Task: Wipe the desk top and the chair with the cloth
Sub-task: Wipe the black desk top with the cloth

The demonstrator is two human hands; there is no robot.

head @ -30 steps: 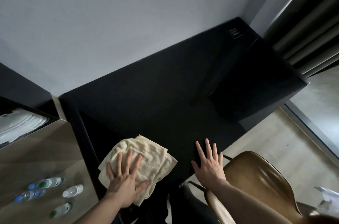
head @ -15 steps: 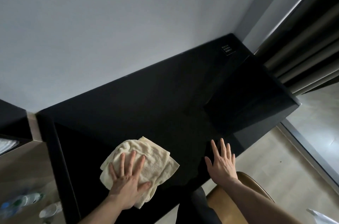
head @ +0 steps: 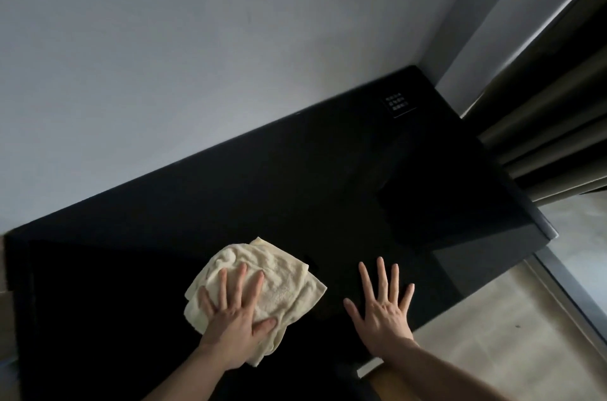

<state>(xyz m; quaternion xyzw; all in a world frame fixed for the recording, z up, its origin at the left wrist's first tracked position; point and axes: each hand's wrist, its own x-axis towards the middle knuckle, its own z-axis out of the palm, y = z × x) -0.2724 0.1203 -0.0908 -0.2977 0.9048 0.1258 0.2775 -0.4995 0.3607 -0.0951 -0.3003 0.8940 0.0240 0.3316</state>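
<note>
A cream folded cloth (head: 279, 276) lies on the black desk top (head: 295, 187), near its front edge. My left hand (head: 235, 318) presses flat on the cloth with straight, spread fingers. My right hand (head: 382, 308) rests flat on the bare desk to the right of the cloth, fingers spread, holding nothing. Only a brown sliver of the chair (head: 391, 384) shows at the bottom edge, under my right forearm.
A white wall runs behind the desk. A small square socket panel (head: 398, 104) sits in the desk's far right corner. Dark curtains (head: 551, 124) hang at the right. Pale floor (head: 486, 335) lies beyond the desk's right front edge.
Both hands and the cloth have slid rightward along the desk. The view has swung right, so the side shelf with bottles has left the frame and the chair is almost out of sight.
</note>
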